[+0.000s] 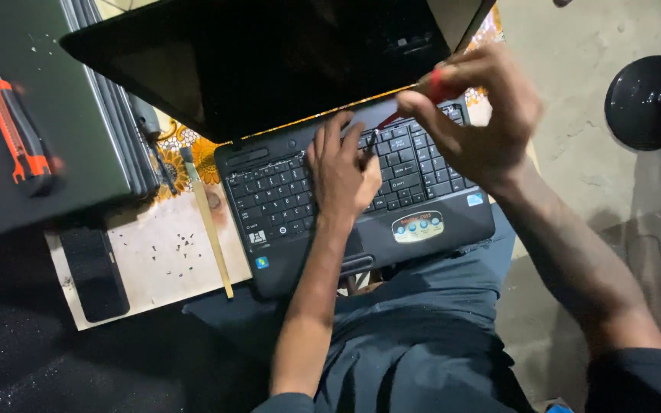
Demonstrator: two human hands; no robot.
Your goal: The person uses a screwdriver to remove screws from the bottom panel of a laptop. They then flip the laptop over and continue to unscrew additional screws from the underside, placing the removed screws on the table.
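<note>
On the lap, over dark trousers [415, 336]: black laptop [361, 191], open, front edge toward the body, base tilted a little to the right. Dark screen [269, 61], unlit, leaning back and away. Round sticker on the palm rest, small labels at its left and right corners. Black keyboard [277, 195] with pale lettering, number pad at the right.

On the keys, near the middle: left hand [342, 172], palm down, fingers spread flat, nothing grasped, fingertips pressed by the upper key rows. Just beside those fingertips, touching the keyboard: thin dark tip of a screwdriver [411, 107]. Above it, right hand [476, 115], fingers curled tight round the red handle, shaft slanting down and left toward the left hand.

Left of the laptop, on a pale board [162, 260]: scatter of tiny dark screws [181, 245], a slim wooden stick [208, 222] lying lengthwise, a black phone [93, 271] face down. Farther left, on a dark grey slab [63, 130]: orange and black utility knife [21, 134]. Beneath, a strip of flowered cloth [193, 149]. Far right, on the concrete floor [575, 92]: round black object [650, 102].
</note>
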